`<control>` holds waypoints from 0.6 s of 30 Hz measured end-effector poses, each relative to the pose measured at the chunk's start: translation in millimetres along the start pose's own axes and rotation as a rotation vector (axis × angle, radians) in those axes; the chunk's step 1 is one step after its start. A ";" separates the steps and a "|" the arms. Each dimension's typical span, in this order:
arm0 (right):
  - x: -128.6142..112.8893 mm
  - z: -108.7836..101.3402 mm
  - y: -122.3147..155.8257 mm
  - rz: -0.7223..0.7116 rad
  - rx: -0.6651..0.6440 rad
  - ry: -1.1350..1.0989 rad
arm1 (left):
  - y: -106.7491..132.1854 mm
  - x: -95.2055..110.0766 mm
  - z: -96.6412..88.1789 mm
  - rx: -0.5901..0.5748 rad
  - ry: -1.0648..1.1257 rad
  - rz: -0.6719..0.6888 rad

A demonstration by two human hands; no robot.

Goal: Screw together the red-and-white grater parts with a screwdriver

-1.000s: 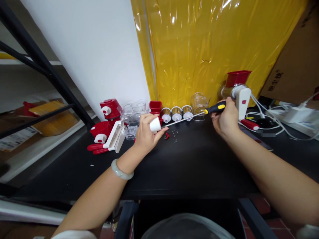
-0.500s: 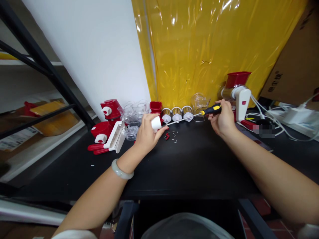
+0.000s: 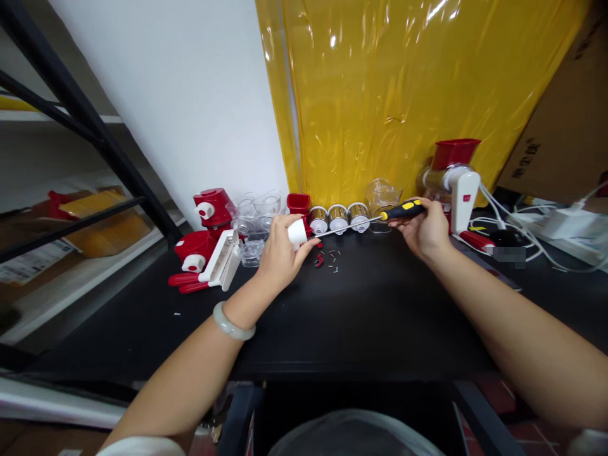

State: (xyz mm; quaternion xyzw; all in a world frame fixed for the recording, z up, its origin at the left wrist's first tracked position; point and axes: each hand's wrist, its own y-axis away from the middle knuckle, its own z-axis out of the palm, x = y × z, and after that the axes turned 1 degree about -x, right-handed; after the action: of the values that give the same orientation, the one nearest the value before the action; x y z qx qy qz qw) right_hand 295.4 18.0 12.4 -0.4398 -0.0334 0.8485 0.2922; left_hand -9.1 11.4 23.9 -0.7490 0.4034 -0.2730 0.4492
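My left hand (image 3: 280,254) is closed around a white cylindrical plastic part (image 3: 297,234), with some red plastic showing just behind it. In my right hand (image 3: 427,232) is a screwdriver (image 3: 403,209) with a black and yellow handle, gripped near its end. Its long shaft slants down to the left, and the tip meets the white part close to my left thumb; the exact contact is hidden. Small screws (image 3: 332,258) and a little red piece (image 3: 320,260) lie on the black table (image 3: 361,316) below the shaft.
Grater drums (image 3: 338,218) stand along the yellow sheet. Left are red housings (image 3: 212,208), clear plastic parts (image 3: 253,250) and white arms with red handles (image 3: 221,259). An assembled rotary grater (image 3: 462,190) and white cables (image 3: 532,237) are at right. A black frame (image 3: 95,133) borders the left.
The screwdriver handle has turned in my right hand, showing more yellow, and sits slightly lower. My left hand keeps its hold on the white part. The view has shifted slightly.
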 end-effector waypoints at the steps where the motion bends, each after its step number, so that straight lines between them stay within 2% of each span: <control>1: 0.3 -0.6 -0.5 0.009 -0.007 0.009 | 0.2 -0.2 0.1 0.000 -0.002 -0.004; 6: 1.7 -1.9 -1.7 0.078 -0.046 0.057 | 1.1 -2.5 0.9 0.028 0.007 -0.010; 13: -1.1 0.3 -0.6 -0.018 -0.037 0.077 | 1.5 -1.9 0.7 0.020 0.034 -0.019; 18: 0.6 -0.9 -2.2 0.003 -0.035 0.119 | 2.6 -3.4 1.4 0.017 0.036 -0.038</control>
State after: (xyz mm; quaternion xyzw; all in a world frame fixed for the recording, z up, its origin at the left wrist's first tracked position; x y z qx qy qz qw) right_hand 296.9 20.0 12.1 -0.4945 -0.0302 0.8207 0.2846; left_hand -10.8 14.2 20.8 -0.7476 0.3950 -0.2983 0.4428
